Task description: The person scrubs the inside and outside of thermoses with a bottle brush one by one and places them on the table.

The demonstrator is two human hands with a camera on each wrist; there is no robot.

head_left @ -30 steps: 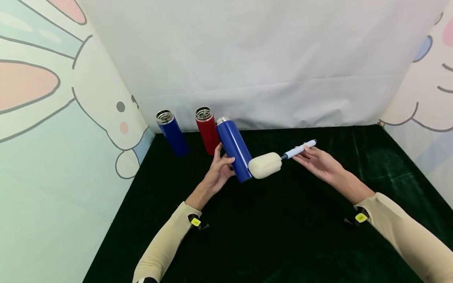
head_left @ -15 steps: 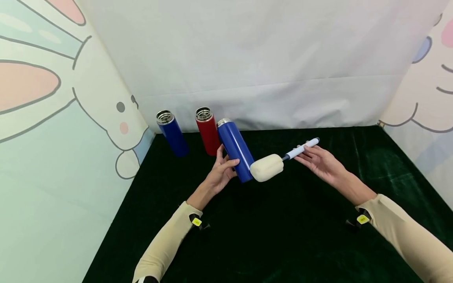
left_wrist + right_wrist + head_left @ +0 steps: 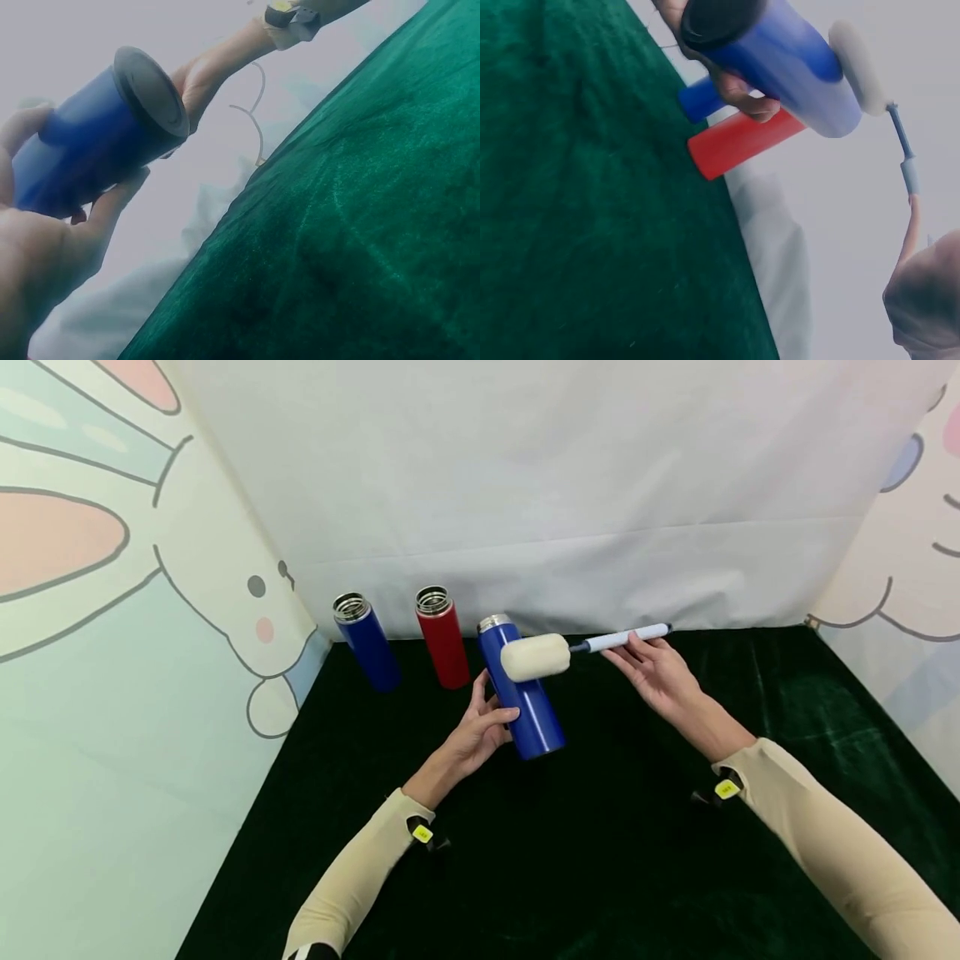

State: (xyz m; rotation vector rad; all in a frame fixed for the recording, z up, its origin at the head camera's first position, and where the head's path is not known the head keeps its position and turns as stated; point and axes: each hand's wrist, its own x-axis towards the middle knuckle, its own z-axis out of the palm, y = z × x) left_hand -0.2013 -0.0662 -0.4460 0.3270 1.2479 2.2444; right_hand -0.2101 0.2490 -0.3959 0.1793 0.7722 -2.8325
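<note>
My left hand grips a blue bottle by its side and holds it tilted above the cloth, its steel mouth up and to the left. In the left wrist view the base of this blue bottle faces the camera. My right hand pinches the pale blue handle of a bottle brush. The brush's white sponge head lies in front of the bottle's upper side in the head view, outside the mouth. In the right wrist view the sponge of the bottle brush appears against or very near the bottle's side.
A second blue bottle and a red bottle stand uncapped at the back left on the dark green cloth. Behind them hangs a white curtain. Printed cartoon panels flank the table.
The brush has risen and shifted left, from beside the bottle's base to over its upper side, and lies flatter. The held bottle has moved slightly right.
</note>
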